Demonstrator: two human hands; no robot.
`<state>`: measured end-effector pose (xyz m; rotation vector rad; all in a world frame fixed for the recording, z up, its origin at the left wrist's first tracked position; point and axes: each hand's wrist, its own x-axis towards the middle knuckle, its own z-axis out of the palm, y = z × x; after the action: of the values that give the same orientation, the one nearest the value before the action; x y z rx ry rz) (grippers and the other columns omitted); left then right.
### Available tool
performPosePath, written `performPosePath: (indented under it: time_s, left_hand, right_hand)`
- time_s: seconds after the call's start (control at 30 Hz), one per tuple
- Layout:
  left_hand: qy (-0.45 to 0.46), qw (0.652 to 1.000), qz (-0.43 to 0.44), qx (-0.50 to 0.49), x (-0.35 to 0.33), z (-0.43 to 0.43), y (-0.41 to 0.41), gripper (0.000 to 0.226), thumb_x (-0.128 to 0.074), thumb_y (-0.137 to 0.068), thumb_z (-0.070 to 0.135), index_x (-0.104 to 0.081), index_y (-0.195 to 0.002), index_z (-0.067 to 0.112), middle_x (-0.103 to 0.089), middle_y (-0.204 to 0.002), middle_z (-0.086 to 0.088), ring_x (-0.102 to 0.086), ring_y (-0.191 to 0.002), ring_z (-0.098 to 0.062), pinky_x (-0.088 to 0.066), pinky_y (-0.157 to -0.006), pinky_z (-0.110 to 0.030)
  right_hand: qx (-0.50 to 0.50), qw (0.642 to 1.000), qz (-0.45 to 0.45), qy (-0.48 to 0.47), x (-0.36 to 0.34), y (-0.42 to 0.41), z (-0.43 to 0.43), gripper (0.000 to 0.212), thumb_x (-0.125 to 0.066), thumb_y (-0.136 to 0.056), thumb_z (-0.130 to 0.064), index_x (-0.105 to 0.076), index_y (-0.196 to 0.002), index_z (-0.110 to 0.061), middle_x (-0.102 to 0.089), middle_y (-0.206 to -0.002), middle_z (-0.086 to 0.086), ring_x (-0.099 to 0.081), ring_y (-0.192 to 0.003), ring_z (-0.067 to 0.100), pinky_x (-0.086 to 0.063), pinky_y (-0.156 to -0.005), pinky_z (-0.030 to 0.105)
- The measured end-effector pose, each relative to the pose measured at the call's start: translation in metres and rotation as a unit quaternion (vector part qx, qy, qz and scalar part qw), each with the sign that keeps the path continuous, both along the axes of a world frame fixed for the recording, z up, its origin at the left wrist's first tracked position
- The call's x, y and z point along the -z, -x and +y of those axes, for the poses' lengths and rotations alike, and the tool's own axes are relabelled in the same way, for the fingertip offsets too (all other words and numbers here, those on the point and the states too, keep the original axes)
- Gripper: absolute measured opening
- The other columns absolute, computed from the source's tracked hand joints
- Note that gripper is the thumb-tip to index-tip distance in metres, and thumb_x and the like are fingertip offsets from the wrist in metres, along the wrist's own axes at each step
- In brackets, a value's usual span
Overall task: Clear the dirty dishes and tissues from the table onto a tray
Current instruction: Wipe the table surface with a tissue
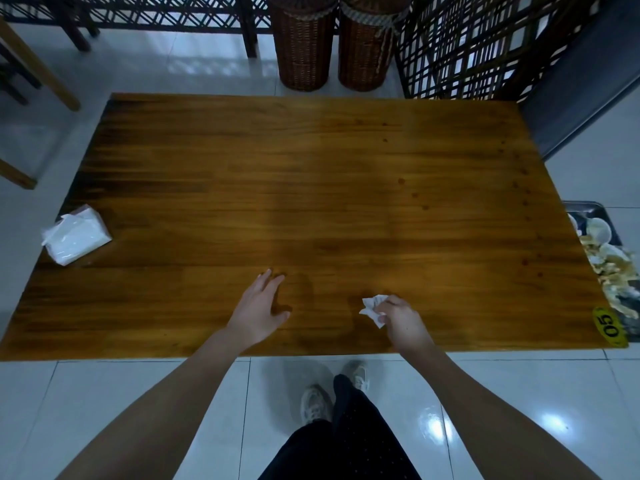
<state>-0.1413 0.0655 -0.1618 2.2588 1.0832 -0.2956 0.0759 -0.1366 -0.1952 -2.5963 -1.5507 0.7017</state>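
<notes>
While the right hand curls thumb and fingers round one crumpled white tissue, the wad sticks out to the left of the knuckles, low over the wooden table near its front edge; contact with the wood cannot be told. Left hand is apart to the left, palm down, fingers straight and loosely spread, holding nothing, also near the front edge.

Open wood runs from both hands out to the far edge and to both sides. At the far left edge sits one tissue pack, white, in clear wrap, one corner hanging just past the edge. Front right corner carries one yellow number tag reading 05.

One metal tray lies past the right edge, lower than the table top, partly hidden by it, well apart from the right hand. On it are white bowls and food scraps; at least two bowls show, full count cannot be told.

Beyond the far edge stand two wicker baskets side by side, with a dark lattice screen to their right. White tiled floor surrounds the table.
</notes>
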Motion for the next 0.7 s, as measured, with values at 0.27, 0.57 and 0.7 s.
performPosePath:
  time_s: [0.27, 0.57, 0.7]
  left_hand:
    - [-0.002, 1.000, 0.001, -0.001, 0.003, 0.013, -0.010, 0.084, -0.068, -0.085, 0.039, -0.017, -0.152, 0.029, -0.008, -0.161, 0.003, -0.008, -0.147, -0.021, -0.016, -0.116, -0.039]
    - [0.024, 0.999, 0.014, -0.025, 0.007, 0.028, -0.033, 0.082, -0.065, -0.088, 0.038, -0.015, -0.152, 0.030, -0.004, -0.161, 0.005, -0.004, -0.147, -0.020, -0.015, -0.117, -0.041]
    - [0.032, 0.999, 0.020, -0.033, 0.010, 0.038, -0.045, 0.081, -0.065, -0.088, 0.038, -0.016, -0.152, 0.030, -0.003, -0.161, 0.005, -0.004, -0.147, -0.020, -0.015, -0.118, -0.039]
  right_hand:
    - [0.024, 0.999, 0.023, -0.029, -0.005, -0.003, 0.004, 0.036, -0.049, -0.082, 0.009, -0.063, -0.109, -0.011, -0.055, -0.113, 0.006, -0.049, -0.102, 0.017, -0.044, -0.077, 0.022]
    - [0.041, 0.993, 0.073, -0.078, -0.010, -0.029, 0.039, 0.038, -0.043, -0.095, -0.002, -0.055, -0.128, -0.016, -0.053, -0.112, 0.007, -0.054, -0.094, 0.019, -0.048, -0.074, 0.026]
    - [-0.053, 0.996, 0.050, -0.059, -0.001, -0.039, 0.051, 0.022, -0.042, -0.097, -0.014, -0.057, -0.113, -0.018, -0.044, -0.100, -0.005, -0.048, -0.089, 0.013, -0.035, -0.063, 0.018]
